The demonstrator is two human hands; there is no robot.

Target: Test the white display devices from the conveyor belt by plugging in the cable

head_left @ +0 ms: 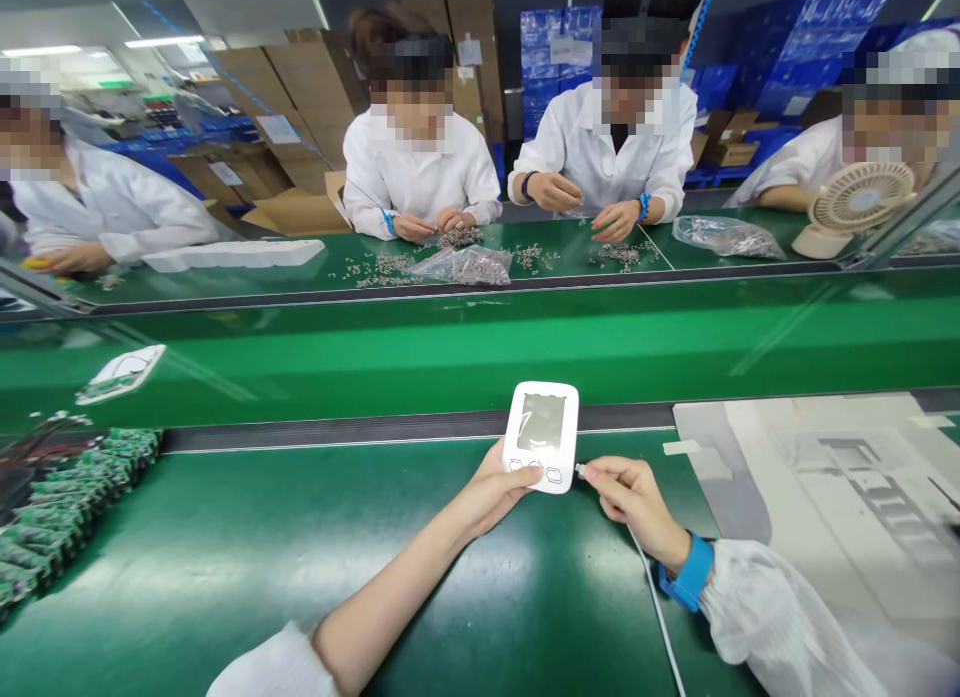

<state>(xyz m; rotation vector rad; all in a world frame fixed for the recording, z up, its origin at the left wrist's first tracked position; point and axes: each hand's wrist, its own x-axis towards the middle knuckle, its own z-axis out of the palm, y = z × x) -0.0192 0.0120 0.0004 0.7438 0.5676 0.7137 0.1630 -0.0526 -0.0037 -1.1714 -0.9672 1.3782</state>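
Observation:
Near the middle of the view, my left hand (499, 489) holds a white handheld device (541, 437) with a grey screen facing up, its thumb on the buttons below the screen. My right hand (628, 497) pinches the small plug at the end of a white cable (658, 607), right beside the device's lower right edge. Whether the plug tip touches the device cannot be made out. The cable runs down from my right hand to the bottom edge. A blue band (688, 574) is around my right wrist.
Green circuit boards (67, 507) are lined up at the left on the green table (300, 537). A taped sheet (840, 517) lies at the right. Beyond the green conveyor belt (420, 352), several people in white coats sit at a bench with small parts, bags and a fan (859, 202).

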